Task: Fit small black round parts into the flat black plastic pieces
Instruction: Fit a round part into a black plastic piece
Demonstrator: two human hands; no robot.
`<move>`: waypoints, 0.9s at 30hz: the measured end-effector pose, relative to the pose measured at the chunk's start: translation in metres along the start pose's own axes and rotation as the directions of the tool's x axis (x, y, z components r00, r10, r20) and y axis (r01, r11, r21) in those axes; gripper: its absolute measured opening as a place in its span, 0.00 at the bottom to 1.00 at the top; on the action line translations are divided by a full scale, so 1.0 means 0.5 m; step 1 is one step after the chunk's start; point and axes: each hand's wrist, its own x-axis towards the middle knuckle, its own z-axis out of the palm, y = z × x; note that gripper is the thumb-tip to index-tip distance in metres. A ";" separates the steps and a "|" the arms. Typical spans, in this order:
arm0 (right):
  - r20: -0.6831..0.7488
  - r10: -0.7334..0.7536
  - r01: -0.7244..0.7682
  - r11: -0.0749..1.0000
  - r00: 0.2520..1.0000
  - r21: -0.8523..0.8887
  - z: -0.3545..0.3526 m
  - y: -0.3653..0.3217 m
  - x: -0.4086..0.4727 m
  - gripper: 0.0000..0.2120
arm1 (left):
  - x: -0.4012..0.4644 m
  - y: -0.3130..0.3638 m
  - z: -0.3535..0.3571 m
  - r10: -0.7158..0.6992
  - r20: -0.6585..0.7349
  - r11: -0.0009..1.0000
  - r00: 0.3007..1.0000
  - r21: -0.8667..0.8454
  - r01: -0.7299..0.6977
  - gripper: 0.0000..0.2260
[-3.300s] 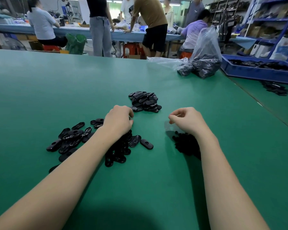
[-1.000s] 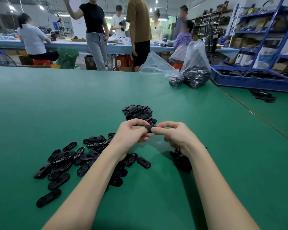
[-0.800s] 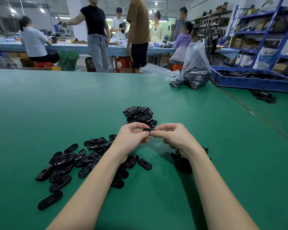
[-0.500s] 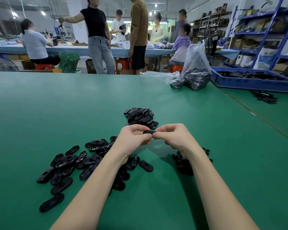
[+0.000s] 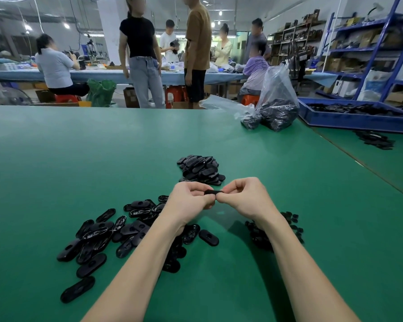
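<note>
Above the green table (image 5: 56, 159), both of my hands hold one flat black plastic piece (image 5: 211, 192) edge-on between them. My left hand (image 5: 188, 201) pinches its left end and my right hand (image 5: 244, 197) pinches its right end. Whether a small round part is in it is hidden by my fingers. Several loose flat oval pieces (image 5: 98, 238) lie scattered under my left forearm. A heap of small black round parts (image 5: 289, 219) sits under my right wrist. A tidy pile of flat pieces (image 5: 200, 169) lies just beyond my hands.
Clear plastic bags of black parts (image 5: 276, 110) stand at the far right of the table. A blue tray (image 5: 358, 118) of black pieces sits on the neighbouring table. Several people stand and sit at a blue bench (image 5: 102, 75) behind. Blue shelving (image 5: 382, 43) is at the right.
About three seconds ago my hands rested apart on the table by the piles. They came together above it on one flat piece and have stayed there, barely moving in the last second.
</note>
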 end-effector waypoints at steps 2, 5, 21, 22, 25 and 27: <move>0.013 -0.006 0.005 0.997 1.000 0.081 0.001 -0.004 0.001 0.06 | 0.003 0.003 -0.010 0.070 -0.006 0.997 0.998 0.041 -0.069 0.07; 0.071 0.024 -0.038 0.979 0.997 0.199 -0.007 -0.009 0.003 0.05 | 0.002 0.005 -0.022 0.225 0.025 0.956 0.974 0.188 -0.226 0.10; 0.062 0.101 -0.107 0.989 0.993 0.106 -0.014 0.008 -0.002 0.07 | 0.062 0.004 -0.025 0.387 -0.084 0.731 0.918 0.635 -0.250 0.07; 0.059 0.099 -0.105 0.990 0.993 0.093 -0.012 0.009 -0.001 0.06 | 0.080 0.014 -0.022 0.385 -0.120 0.734 0.915 0.641 -0.225 0.06; 0.055 0.081 -0.084 0.995 0.995 0.057 -0.011 0.009 -0.002 0.04 | 0.145 0.048 -0.017 0.385 -0.199 0.709 0.901 0.689 -0.151 0.08; 0.066 0.074 -0.077 0.996 0.995 0.043 -0.010 0.007 -0.003 0.03 | 0.186 0.067 -0.014 0.363 -0.215 0.684 0.907 0.722 -0.103 0.09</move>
